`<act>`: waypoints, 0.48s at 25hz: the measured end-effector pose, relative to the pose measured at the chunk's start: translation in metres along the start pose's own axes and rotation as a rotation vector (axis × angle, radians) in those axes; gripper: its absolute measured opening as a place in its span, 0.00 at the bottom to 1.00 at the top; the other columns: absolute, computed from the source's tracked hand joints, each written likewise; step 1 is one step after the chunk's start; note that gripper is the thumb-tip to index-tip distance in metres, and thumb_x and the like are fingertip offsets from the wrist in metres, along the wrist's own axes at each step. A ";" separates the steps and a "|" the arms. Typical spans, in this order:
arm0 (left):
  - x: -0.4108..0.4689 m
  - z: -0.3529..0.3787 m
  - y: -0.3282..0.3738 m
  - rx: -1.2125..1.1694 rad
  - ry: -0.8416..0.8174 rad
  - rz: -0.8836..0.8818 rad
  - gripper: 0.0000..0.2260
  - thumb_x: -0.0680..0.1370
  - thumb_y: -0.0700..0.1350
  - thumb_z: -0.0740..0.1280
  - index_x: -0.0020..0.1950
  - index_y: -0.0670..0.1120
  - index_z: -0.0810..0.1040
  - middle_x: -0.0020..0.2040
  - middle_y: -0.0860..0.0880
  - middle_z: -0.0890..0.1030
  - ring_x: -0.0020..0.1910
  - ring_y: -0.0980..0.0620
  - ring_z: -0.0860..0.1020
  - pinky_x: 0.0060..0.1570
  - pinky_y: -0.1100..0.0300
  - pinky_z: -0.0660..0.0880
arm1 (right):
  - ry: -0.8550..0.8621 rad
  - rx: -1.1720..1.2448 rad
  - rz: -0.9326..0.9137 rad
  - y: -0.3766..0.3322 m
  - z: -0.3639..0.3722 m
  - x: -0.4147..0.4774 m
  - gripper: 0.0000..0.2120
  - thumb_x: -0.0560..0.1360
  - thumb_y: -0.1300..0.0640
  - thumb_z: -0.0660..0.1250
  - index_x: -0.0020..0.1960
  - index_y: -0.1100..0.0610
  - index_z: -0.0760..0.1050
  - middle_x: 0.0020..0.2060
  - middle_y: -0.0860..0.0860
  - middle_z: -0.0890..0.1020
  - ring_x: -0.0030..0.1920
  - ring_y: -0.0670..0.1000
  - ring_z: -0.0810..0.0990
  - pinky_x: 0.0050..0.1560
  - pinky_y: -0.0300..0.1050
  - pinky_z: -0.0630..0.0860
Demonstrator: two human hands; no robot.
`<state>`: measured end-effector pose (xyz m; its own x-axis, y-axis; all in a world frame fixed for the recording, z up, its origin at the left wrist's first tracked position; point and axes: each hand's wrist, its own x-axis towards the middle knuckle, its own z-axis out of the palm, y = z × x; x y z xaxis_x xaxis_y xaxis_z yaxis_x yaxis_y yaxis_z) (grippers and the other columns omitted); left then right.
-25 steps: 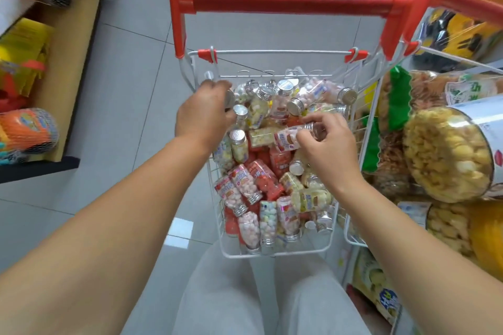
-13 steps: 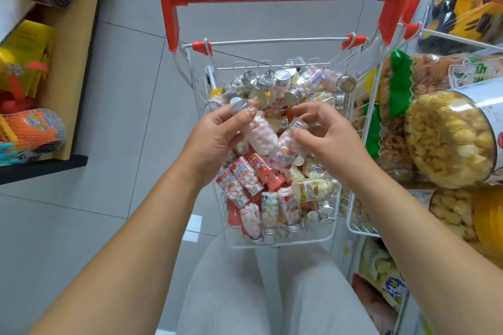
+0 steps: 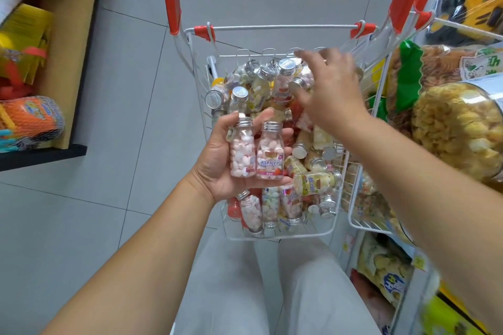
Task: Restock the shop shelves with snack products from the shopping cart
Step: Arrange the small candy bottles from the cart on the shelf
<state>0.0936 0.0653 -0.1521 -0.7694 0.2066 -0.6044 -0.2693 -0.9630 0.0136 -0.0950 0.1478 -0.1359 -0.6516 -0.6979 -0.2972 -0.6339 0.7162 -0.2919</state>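
Note:
A small white wire shopping cart [image 3: 272, 27] with a red handle stands in front of me, full of little clear candy bottles [image 3: 258, 84] with silver caps. My left hand [image 3: 217, 168] is palm up over the cart and holds two pink candy bottles [image 3: 255, 152] side by side, fingers curled round them. My right hand [image 3: 332, 92] hovers over the far right part of the pile, fingers spread and slightly blurred, holding nothing.
A wire rack [image 3: 362, 226] on the right carries large snack tubs [image 3: 457, 128] and bags, close to the cart. A low wooden shelf [image 3: 73, 35] on the left holds netted toys. Grey tiled floor lies between. My legs are below the cart.
Both pink bottles now lie together in my left palm. My right hand has let go and moved up and away over the far side of the pile.

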 end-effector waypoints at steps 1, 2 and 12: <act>-0.001 -0.001 0.001 0.013 -0.005 -0.008 0.23 0.74 0.63 0.58 0.62 0.56 0.81 0.66 0.45 0.79 0.58 0.43 0.80 0.58 0.30 0.72 | -0.084 -0.111 -0.010 0.004 0.005 0.011 0.27 0.76 0.50 0.67 0.73 0.49 0.65 0.66 0.56 0.70 0.67 0.58 0.64 0.64 0.54 0.66; -0.003 -0.002 0.003 0.027 0.001 -0.016 0.23 0.74 0.63 0.57 0.62 0.56 0.81 0.65 0.44 0.80 0.57 0.43 0.80 0.58 0.31 0.72 | -0.141 -0.204 -0.038 0.006 0.012 0.017 0.30 0.75 0.50 0.69 0.74 0.49 0.62 0.68 0.57 0.68 0.69 0.60 0.62 0.64 0.56 0.66; -0.006 -0.007 0.008 0.141 0.053 -0.045 0.24 0.75 0.66 0.60 0.63 0.54 0.81 0.58 0.42 0.82 0.54 0.42 0.83 0.49 0.36 0.80 | -0.086 -0.412 -0.325 0.018 0.023 0.036 0.21 0.78 0.44 0.62 0.65 0.56 0.67 0.59 0.57 0.73 0.63 0.61 0.66 0.56 0.57 0.65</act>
<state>0.1000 0.0549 -0.1537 -0.7237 0.2361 -0.6484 -0.3847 -0.9181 0.0951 -0.1204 0.1352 -0.1725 -0.3686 -0.8694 -0.3290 -0.9199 0.3922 -0.0055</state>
